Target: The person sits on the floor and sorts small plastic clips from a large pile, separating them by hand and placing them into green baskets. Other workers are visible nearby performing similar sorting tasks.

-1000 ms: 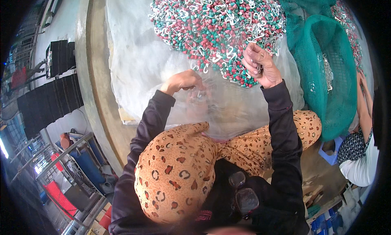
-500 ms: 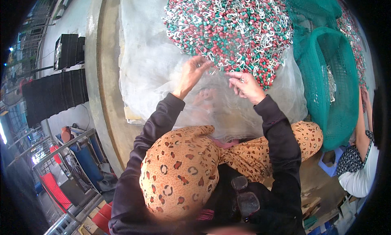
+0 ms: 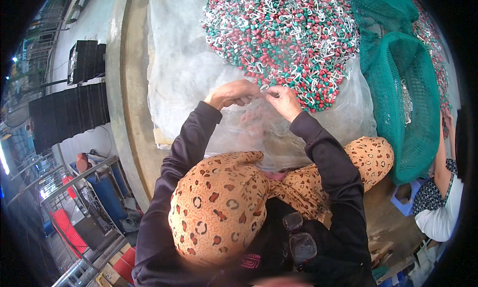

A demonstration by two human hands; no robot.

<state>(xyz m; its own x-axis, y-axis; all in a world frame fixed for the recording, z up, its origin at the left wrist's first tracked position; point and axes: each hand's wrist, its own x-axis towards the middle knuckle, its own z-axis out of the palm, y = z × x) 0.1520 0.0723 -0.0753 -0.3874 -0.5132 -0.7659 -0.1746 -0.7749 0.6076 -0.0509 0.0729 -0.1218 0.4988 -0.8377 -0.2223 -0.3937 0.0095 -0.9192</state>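
My left hand [image 3: 236, 93] and my right hand [image 3: 284, 102] meet in front of me, fingertips almost touching. Both are closed in a pinch, and whatever they hold is too small to make out. Just beyond them spreads a heap of small red and green cone-shaped pieces [image 3: 284, 43], mixed with bent white hook-like clips [image 3: 295, 29]. The heap lies on a whitish sheer mesh sheet [image 3: 179, 73], whose near part passes under my hands toward my patterned trousers [image 3: 219, 207].
Right of the heap stands a green mesh basket [image 3: 386, 103] with pale pieces [image 3: 407, 102] inside. Past it another person's arm [image 3: 441, 152] reaches to a second red and green heap [image 3: 432, 43]. A concrete ledge [image 3: 130, 88] runs along the left, with black crates [image 3: 69, 113] beyond.
My right hand has moved left and my left hand slightly lower, so their fingertips now come together. My right fingers have drawn into a pinch.
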